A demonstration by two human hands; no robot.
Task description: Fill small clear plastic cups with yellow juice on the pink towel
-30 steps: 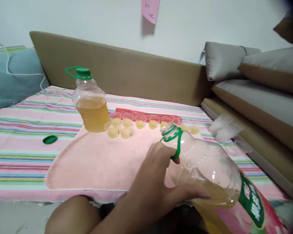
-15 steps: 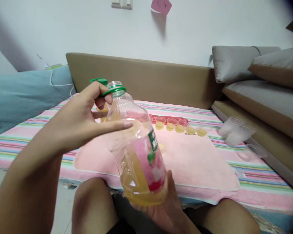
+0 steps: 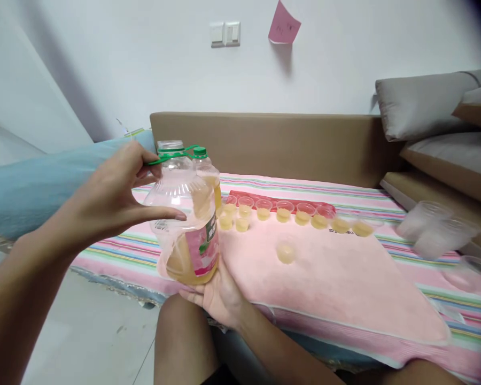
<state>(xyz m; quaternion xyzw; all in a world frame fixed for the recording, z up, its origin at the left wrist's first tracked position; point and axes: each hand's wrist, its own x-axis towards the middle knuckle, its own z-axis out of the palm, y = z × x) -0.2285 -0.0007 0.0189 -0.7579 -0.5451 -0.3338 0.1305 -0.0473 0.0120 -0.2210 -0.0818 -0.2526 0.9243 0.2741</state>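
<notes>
A large clear juice bottle with a pink label and no cap on its mouth is held upright between both hands, some yellow juice in its lower part. My left hand grips its green carry ring at the neck, thumb stretched along the shoulder. Under the base, my right hand supports the weight with its palm up. A second juice bottle with a green cap stands just behind, partly hidden. Beyond them a row of small clear cups holds yellow juice, and one filled cup stands apart in front.
The cups stand on a pink mat over a striped sheet. Stacked clear cups lie at the right, near grey cushions. A red strip of packaging lies behind the row. The bed's front edge runs by my knees.
The bottle has gone from tilted to more upright and moved left, away from me. My hands moved with it. The view has turned left, bringing more filled cups into sight.
</notes>
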